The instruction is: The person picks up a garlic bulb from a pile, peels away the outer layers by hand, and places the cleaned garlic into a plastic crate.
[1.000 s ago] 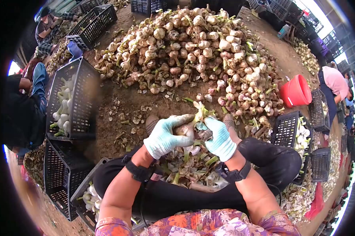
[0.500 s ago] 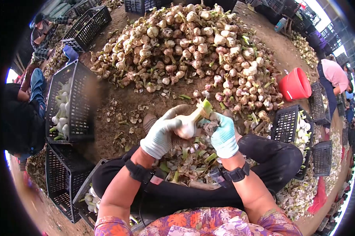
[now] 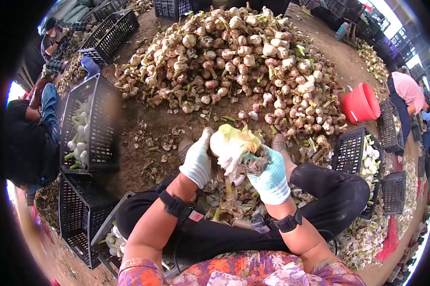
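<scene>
In front of my lap, a garlic bulb (image 3: 222,142) is held up between my gloved hands, its pale green stem and loosened papery skin toward the right. My left hand (image 3: 198,159) grips the bulb's left side, some of its fingers hidden behind it. My right hand (image 3: 268,175) is closed on the loose skin (image 3: 234,159) at the right side. The fingertips of the right glove look grey and soiled; whether a small tool is there I cannot make out. Below lies a heap of peelings (image 3: 229,200) between my legs.
A large pile of garlic (image 3: 234,57) rises ahead. Black crates with white garlic stand left (image 3: 93,128) and right (image 3: 351,155); another crate (image 3: 84,214) is at lower left. A red bucket (image 3: 360,103) sits at right. Other people sit or bend at both sides.
The garlic bulb has turned, its stem swinging from upright to the right and its outer skin now hanging loose. My left hand has shifted to the bulb's left side.
</scene>
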`<state>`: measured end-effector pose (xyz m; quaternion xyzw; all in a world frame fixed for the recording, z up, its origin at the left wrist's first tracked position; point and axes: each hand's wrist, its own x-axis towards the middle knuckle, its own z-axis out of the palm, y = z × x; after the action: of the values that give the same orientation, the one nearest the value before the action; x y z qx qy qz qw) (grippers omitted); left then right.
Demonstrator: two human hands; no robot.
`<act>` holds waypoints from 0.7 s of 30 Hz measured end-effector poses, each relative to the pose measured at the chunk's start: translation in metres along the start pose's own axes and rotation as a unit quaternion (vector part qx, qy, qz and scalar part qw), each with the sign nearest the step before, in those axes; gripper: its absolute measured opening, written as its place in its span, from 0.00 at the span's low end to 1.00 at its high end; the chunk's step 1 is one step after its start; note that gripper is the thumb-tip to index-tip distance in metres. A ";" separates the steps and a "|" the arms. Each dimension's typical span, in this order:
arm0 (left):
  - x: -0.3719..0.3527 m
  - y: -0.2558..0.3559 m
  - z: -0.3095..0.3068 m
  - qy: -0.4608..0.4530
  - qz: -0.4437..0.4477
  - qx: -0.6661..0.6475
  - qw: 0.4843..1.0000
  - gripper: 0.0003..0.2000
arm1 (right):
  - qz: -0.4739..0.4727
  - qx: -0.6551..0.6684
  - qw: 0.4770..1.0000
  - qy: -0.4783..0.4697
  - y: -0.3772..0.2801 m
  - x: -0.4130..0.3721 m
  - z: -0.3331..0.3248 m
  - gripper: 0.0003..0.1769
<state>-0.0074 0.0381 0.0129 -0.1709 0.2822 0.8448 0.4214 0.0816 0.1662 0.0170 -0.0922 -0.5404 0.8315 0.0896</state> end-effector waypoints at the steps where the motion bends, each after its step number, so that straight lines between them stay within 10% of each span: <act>1: 0.002 -0.002 -0.004 0.000 -0.001 0.001 1.000 0.18 | -0.026 -0.159 0.987 -0.002 -0.010 -0.001 0.005 0.14; 2: 0.005 -0.003 -0.011 -0.023 0.086 0.072 0.993 0.18 | 0.216 -0.004 0.971 0.103 -0.019 0.011 0.009 0.14; 5: -0.005 0.000 -0.013 -0.085 0.211 0.258 0.939 0.23 | 0.008 -0.232 0.973 -0.009 -0.018 -0.006 0.000 0.13; 6: -0.005 0.004 -0.016 -0.100 0.163 0.263 0.946 0.25 | 0.067 0.110 0.991 0.021 -0.005 -0.004 -0.013 0.11; 7: -0.005 0.006 -0.018 -0.115 0.114 0.266 0.950 0.27 | 0.007 -0.268 0.962 0.058 -0.016 0.002 -0.014 0.10; 12: -0.009 0.006 -0.019 -0.169 0.028 0.250 0.953 0.29 | -0.031 -0.414 0.898 0.148 0.026 0.020 -0.071 0.17; 13: -0.008 0.005 -0.019 -0.186 0.034 0.250 0.949 0.34 | -0.228 -0.569 0.783 0.109 0.041 0.019 -0.085 0.19; 16: -0.005 0.009 -0.018 -0.230 0.046 0.279 0.931 0.46 | 0.039 -0.077 0.996 -0.012 -0.014 -0.005 -0.043 0.22; 19: -0.003 0.006 -0.015 -0.262 0.046 0.311 0.912 0.47 | 0.131 -0.262 0.943 -0.156 -0.023 -0.004 -0.026 0.19; 21: -0.005 0.003 -0.014 -0.239 0.063 0.320 0.915 0.42 | 0.114 -0.052 0.988 -0.086 -0.001 -0.006 -0.020 0.15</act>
<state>-0.0063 0.0244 0.0057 0.1980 0.4383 0.7498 0.4545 0.0921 0.1829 0.0103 -0.0865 -0.5745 0.8119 -0.0575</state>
